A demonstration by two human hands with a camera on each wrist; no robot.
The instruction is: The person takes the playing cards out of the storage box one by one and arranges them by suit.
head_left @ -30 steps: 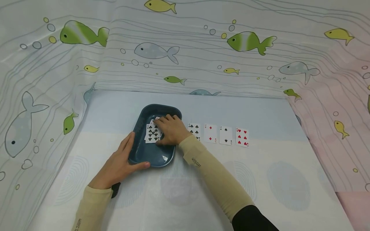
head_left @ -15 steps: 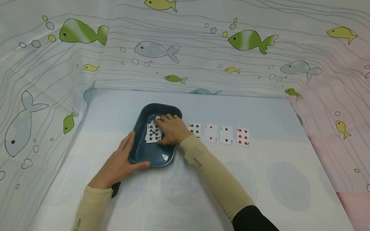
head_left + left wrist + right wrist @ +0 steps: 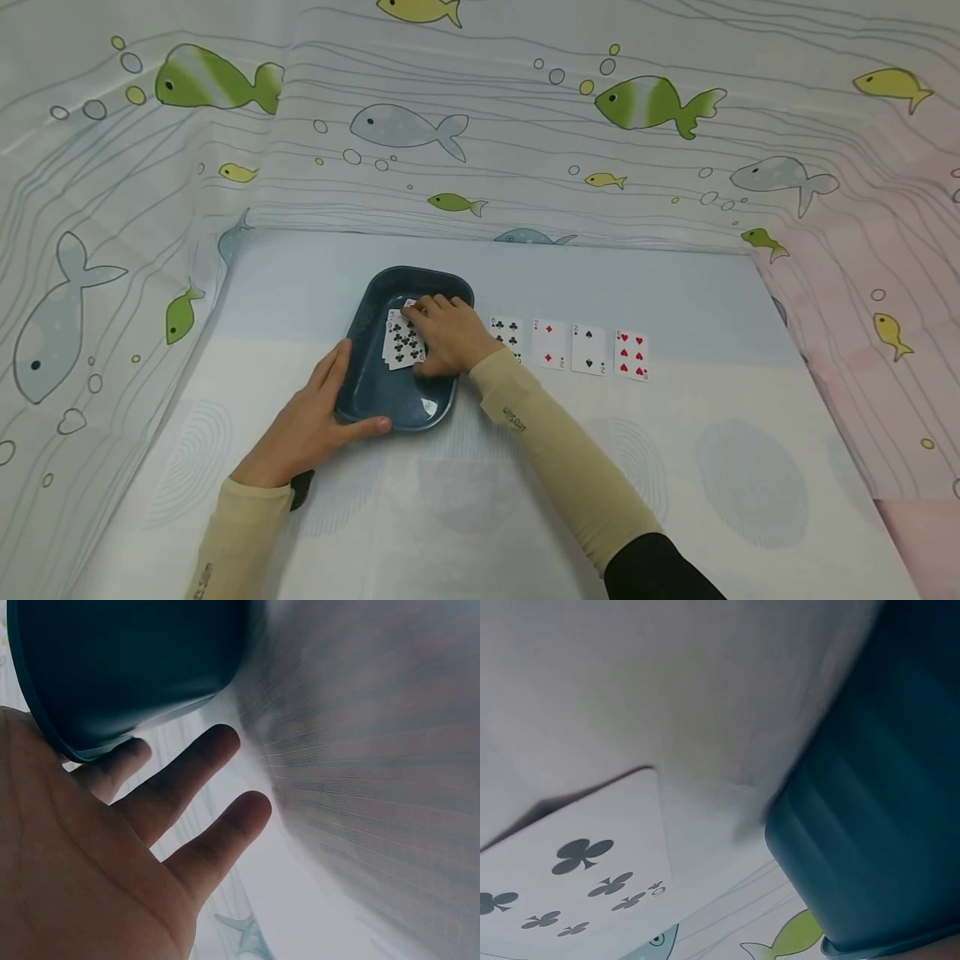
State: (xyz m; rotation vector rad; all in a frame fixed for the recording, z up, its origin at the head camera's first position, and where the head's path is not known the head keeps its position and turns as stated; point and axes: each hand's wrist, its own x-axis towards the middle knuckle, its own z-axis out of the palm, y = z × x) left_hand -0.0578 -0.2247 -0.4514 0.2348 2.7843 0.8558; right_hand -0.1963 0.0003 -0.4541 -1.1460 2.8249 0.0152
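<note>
Pale printed cloth, fish and bubbles, is draping the backdrop (image 3: 480, 125) and is covering the table (image 3: 720, 467).

Dark blue tray (image 3: 375, 392), oblong, is sitting left of centre on the table, long axis running away from the person and leaning slightly right. It is holding a small fanned stack of cards (image 3: 402, 340), face up, a high club card on top, in its far half.

Left hand (image 3: 311, 425) is bracing the tray's near left corner: fingers relaxed along the left wall, thumb lying straight along the near rim. Left wrist view is showing straight fingers (image 3: 217, 840) spread beside the tray wall, gripping nothing.

Right hand (image 3: 448, 333) is reaching over the tray's right rim, fingers curled onto the stack, which lies directly under and just left of its fingertips. It appears to be pinching the cards; the thumb is hidden, so the grip is a judgement. This hand is the nearer to the stack.

Four single cards are lying face up in a row right of the tray: a club card (image 3: 507, 335), partly hidden by the right wrist, two of diamonds (image 3: 549, 343), two of spades (image 3: 588, 348), six of hearts (image 3: 632, 355).
</note>
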